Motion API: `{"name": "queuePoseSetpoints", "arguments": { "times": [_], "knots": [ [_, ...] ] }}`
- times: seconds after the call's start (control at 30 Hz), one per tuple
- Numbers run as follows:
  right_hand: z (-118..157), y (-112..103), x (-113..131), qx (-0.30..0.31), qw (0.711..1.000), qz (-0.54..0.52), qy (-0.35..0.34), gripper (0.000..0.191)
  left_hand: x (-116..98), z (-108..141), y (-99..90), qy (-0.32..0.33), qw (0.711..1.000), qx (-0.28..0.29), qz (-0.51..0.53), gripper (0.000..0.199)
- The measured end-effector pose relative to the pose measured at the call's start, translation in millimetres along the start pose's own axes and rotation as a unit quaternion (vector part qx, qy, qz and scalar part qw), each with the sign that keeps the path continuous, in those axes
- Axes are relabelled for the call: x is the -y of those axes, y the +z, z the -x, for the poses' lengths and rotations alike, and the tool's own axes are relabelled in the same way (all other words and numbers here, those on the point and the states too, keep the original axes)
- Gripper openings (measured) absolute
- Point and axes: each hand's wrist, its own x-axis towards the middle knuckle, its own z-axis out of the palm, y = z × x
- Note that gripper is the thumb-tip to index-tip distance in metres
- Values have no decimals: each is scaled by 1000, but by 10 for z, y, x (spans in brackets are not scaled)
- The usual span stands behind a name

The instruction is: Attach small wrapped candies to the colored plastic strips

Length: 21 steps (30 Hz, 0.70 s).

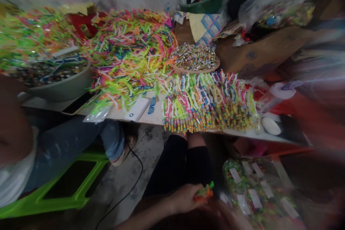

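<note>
Low in the view, over my lap, my left hand (187, 198) is closed around a small orange and green plastic piece (204, 194). My right hand (228, 214) is close beside it at the bottom, dim and smeared by motion, so its fingers do not show. In front of my knees, tight rows of small striped tubes with bright plastic strips (205, 107) lie along the table edge. Behind them a shallow round tray (176, 69) is heaped with small printed cylinders.
Left of the rows are a white phone-like box (138, 109), blue glasses (151, 105) and a large heap of coloured plastic pieces (129, 50). A grey basin (61, 91) stands near a seated person's arm (13, 122). Labelled clear bags (254, 190) lie lower right.
</note>
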Motion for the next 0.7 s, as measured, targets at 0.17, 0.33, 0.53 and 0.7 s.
{"name": "queuePoseSetpoints", "arguments": {
  "times": [0.17, 0.33, 0.53, 0.7],
  "knots": [
    [-402, -428, 383, -7, 991, -129, -18, 22, -269, -102, -159, 44, 988, -46, 138, 49],
    [-698, -772, 664, -120, 977, -178, -14, 31, -617, -194, -465, 49, 977, -77, 191, 34],
    [-703, -1140, 942, -60, 971, -231, -21, 32, -997, -13, -735, 127, 975, -166, 77, 36],
    [-548, -1217, 1058, -69, 980, -181, -38, 32, -1011, 128, -853, 263, 930, -222, -127, 27]
  ]
}}
